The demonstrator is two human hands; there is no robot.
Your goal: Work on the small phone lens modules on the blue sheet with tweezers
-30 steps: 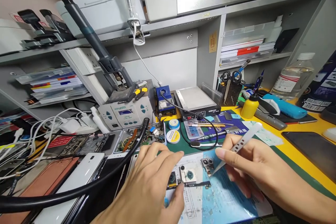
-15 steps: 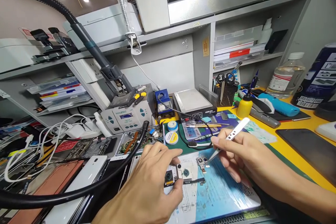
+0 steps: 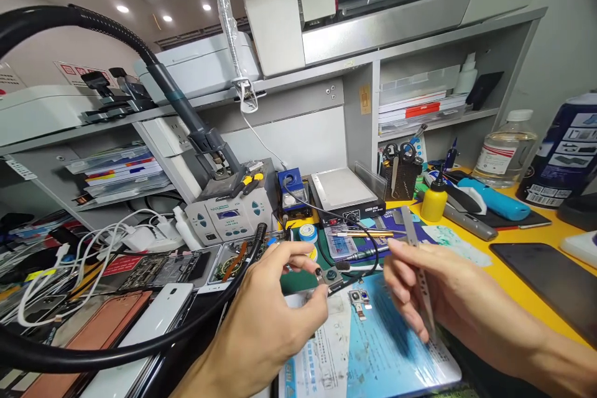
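Note:
Between thumb and fingers, my left hand (image 3: 275,308) grips a phone camera module (image 3: 333,276), raised over the work pad. Its round lens faces up, and part of it is hidden behind my fingers. My right hand (image 3: 433,280) holds metal tweezers (image 3: 411,233) with holes along the arm; they stand steeply, tips down toward the pad's right side. A smaller dual-lens camera module (image 3: 358,297) with a short flex cable lies on the blue and white pad (image 3: 377,360) between my hands, touched by neither.
A thick black hose (image 3: 186,341) curves across the left, over several phones (image 3: 153,323). Behind are a grey rework station (image 3: 228,217), a heating plate (image 3: 342,188) and a yellow bottle (image 3: 433,200). A dark phone (image 3: 545,280) lies at right.
My left hand has lifted the camera module off the pad. My right hand has drawn the tweezers away from the smaller module and turned them, tips now down and to the right. The view tilts up.

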